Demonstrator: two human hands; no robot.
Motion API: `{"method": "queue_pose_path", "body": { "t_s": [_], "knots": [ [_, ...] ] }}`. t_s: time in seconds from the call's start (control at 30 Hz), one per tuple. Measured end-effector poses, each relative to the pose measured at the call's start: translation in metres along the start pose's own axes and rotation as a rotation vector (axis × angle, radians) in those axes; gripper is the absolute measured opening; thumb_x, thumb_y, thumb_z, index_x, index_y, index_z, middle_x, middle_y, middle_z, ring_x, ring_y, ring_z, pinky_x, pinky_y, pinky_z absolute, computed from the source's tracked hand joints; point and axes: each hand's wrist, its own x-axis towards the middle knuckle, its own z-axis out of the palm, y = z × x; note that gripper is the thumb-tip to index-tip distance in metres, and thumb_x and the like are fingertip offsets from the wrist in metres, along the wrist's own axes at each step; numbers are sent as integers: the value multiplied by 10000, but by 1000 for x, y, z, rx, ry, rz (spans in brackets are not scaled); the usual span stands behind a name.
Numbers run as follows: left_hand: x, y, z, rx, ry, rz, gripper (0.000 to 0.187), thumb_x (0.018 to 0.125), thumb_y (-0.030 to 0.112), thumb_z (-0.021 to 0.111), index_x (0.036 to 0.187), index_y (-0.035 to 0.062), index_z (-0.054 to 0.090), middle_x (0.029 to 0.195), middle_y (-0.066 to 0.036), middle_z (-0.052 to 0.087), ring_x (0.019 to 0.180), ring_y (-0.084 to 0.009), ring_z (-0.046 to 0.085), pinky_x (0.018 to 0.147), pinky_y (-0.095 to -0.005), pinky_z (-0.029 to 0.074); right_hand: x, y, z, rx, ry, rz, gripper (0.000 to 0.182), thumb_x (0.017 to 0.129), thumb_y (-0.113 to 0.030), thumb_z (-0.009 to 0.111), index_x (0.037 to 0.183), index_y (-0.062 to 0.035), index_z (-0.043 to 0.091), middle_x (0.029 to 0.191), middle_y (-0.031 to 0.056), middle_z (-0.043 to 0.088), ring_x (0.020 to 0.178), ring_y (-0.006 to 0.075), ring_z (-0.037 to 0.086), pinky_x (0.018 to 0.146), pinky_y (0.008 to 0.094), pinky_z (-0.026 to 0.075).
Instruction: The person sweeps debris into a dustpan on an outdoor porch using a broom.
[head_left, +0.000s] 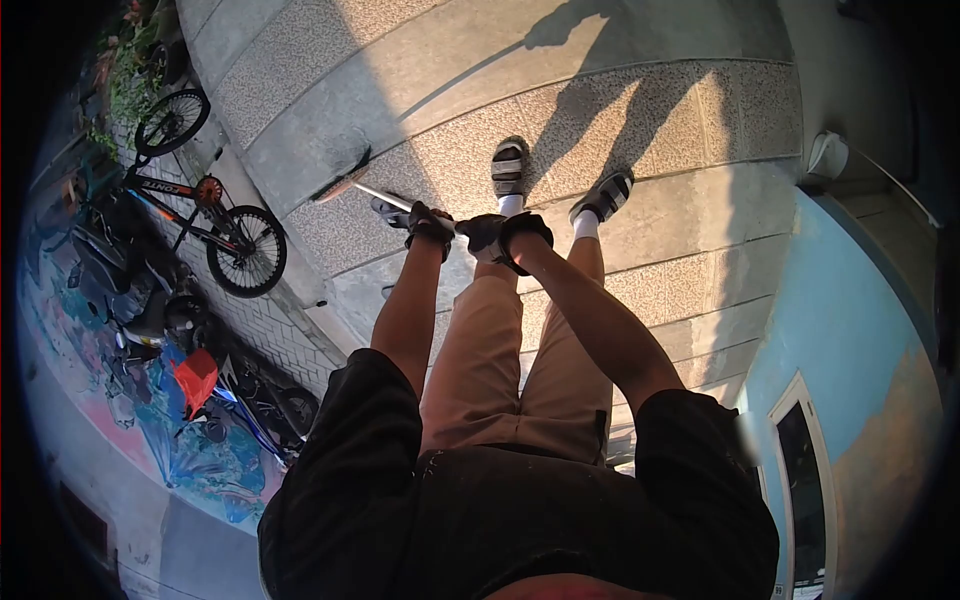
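**At 11 o'clock on the paving: long-handled tool [380, 194], both hands on it**

You've got the tool angled from just above the middle of your view out toward 10–11 o'clock, w/ its flat tool head [341, 184] down at the paving [440, 150]. Can't tell from this angle if the head is brush or blade.

Your L hand [430, 225], in a dark glove, is closed round the pale handle, nearer the head. Your R hand [493, 241], also gloved, is closed round it farther up, just beside the L. Fingers partly hidden on both. A greyish item [391, 211] sits by the handle, on the head side of your L hand; too unclear to ID.

Your strapped sandals are past the hands: one [509, 166] at 12 o'clock, other [604, 194] btwn 1 & 2, both on the paving. Long shadow [590, 90] falls beyond them at 12–1, incl. a thin pole shape.

Orange-and-black bicycle [205, 192] is at 10 o'clock by the paving edge. More parked vehicles [150, 320] run approx. 8–9, w/ a red item [196, 380] among them. Painted mural [150, 430] is btwn 8 & 9. Blue wall [830, 310] stands at 3, w/ a pale-framed opening [803, 490] at 4.
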Motion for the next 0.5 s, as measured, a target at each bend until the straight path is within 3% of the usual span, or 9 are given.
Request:
{"method": "queue_pose_path", "body": {
  "t_s": [0.07, 0.13, 0.17, 0.23, 0.27, 0.33, 0.37, 0.43, 0.5],
  "knots": [
    [-5, 1, -1, -16, -35, -12, 348, 841, 404, 478, 642, 137, 379, 548, -26, 383, 488, -191, 397, 509, -357, 386, 20, 38, 53, 1, 13, 69, 492, 709, -478, 692, 984, -70, 691, 995, 137, 694, 865, 232, 693, 676, 342, 541],
    [6, 5, 0, -24, -9, -68, 360, 842, 417, 471, 638, 133, 384, 556, -32, 391, 503, -198, 406, 519, -363, 390, 136, 68, 122, 400, 132, 416, 513, 714, -502, 680, 988, -69, 677, 1021, 159, 681, 906, 224, 681, 696, 322, 532],
    [19, 4, -1, -20, 19, -120, 374, 843, 430, 464, 635, 129, 389, 565, -39, 399, 517, -204, 415, 530, -370, 394, 66, 72, 98, 393, 132, 419, 513, 714, -502, 680, 988, -69, 677, 1021, 159, 681, 906, 224, 681, 696, 322, 532],
    [37, -2, -7, -2, -3, -120, 374, 842, 428, 456, 638, 121, 392, 584, -43, 421, 532, -211, 424, 538, -368, 397, -3, -13, -8, -58, 26, 132, 418, 792, -456, 600, 1019, -112, 667, 1064, 146, 667, 932, 205, 663, 711, 309, 515],
    [42, -5, -8, 24, -24, -151, 370, 845, 424, 443, 640, 121, 395, 595, -46, 433, 540, -212, 429, 541, -367, 398, 20, 27, 41, -63, 18, 131, 418, 792, -456, 600, 1019, -112, 667, 1064, 146, 667, 932, 205, 663, 711, 309, 515],
    [22, -4, 2, 1, -51, -189, 355, 855, 408, 399, 638, 128, 403, 591, -55, 457, 526, -216, 435, 527, -365, 396, 106, 79, 111, -300, 152, -40, 375, 800, -372, 619, 1137, -208, 631, 1108, -1, 662, 993, 170, 654, 793, 313, 522],
    [21, -10, 6, -1, -50, -194, 355, 855, 408, 399, 638, 128, 403, 591, -55, 457, 526, -216, 435, 527, -365, 396, 95, 74, 97, -303, 149, -38, 375, 800, -372, 619, 1137, -208, 631, 1108, -1, 662, 993, 170, 654, 793, 313, 522],
    [22, -19, 12, 83, -94, -146, 291, 794, 328, 444, 583, 150, 353, 524, -16, 378, 465, -190, 382, 493, -344, 364, 49, 48, 48, -324, -190, 195, 363, 813, -335, 598, 1113, -134, 634, 1141, 61, 647, 999, 200, 651, 805, 298, 512],
    [10, -26, 18, 249, -160, -96, 304, 801, 318, 443, 577, 132, 357, 513, -38, 376, 461, -203, 384, 490, -363, 375, 29, 44, 40, -164, -90, 34, 377, 814, -277, 581, 1144, -94, 599, 1104, 109, 645, 957, 233, 652, 780, 323, 514]
  ]
}}
